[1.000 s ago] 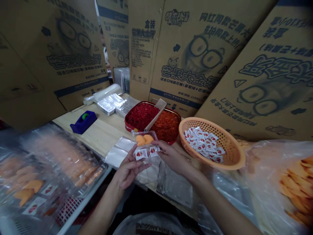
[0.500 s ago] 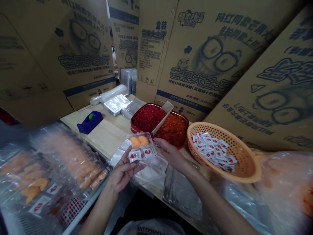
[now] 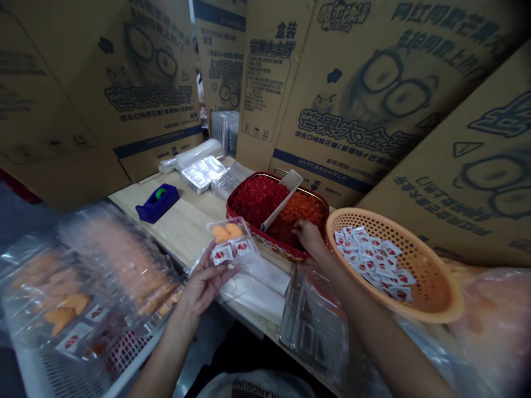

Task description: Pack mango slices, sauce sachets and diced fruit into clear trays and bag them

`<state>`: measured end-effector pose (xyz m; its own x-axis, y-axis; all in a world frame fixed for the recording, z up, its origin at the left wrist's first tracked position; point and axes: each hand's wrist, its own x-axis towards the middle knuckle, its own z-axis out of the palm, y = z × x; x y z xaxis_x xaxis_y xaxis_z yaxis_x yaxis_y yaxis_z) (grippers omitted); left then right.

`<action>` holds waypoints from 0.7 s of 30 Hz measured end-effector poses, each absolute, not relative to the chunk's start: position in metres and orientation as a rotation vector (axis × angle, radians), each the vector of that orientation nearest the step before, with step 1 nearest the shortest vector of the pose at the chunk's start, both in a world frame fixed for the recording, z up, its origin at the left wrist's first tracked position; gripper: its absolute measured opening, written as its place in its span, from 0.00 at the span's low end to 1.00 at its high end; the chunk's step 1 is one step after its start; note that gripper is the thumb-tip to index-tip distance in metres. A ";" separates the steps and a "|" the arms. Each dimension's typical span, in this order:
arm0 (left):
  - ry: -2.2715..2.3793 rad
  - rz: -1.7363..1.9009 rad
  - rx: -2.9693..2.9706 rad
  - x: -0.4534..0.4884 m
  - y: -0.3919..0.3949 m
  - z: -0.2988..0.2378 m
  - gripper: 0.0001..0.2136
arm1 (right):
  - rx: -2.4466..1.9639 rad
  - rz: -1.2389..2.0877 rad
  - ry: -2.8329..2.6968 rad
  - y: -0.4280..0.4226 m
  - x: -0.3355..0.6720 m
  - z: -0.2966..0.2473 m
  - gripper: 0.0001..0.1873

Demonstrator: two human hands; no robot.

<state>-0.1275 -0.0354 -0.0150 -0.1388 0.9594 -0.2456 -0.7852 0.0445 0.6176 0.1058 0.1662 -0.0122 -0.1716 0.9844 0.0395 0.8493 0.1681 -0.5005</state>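
Observation:
My left hand grips a clear plastic tray from its left side, fingers beneath and thumb along its edge. In its far compartment lie orange candies; nearer sit two small white sachets with red print. My right hand reaches into the right half of a red tin, fingers curled down among small orange pieces. Its fingertips are partly hidden, so what they pinch cannot be made out. Dark red pieces fill the tin's left half, and a pale divider strip slants between the two.
To the right stands an orange colander holding white sachets. Stacked empty clear trays lie at the table's front edge. A blue tape dispenser sits at left. Filled packs lie over a white crate. Large cardboard boxes wall the back.
My right hand has left the clear tray and moved right and away from me, into the orange pieces in the tin. The left hand keeps hold of the tray. The view has shifted slightly.

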 end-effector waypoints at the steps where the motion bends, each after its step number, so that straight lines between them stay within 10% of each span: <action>1: 0.758 1.560 0.304 -0.129 -0.034 -0.015 0.32 | -1.730 0.528 -2.068 0.165 0.108 -0.011 0.03; 21: 0.739 1.646 0.296 -0.125 -0.004 -0.013 0.33 | -1.230 1.773 -1.611 0.085 0.051 0.038 0.10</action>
<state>-0.1253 -0.0044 -0.0133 -0.2222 0.9526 -0.2077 -0.7882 -0.0501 0.6134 0.0513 0.0854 0.0380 -0.5046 0.8048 -0.3127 0.2344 -0.2209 -0.9467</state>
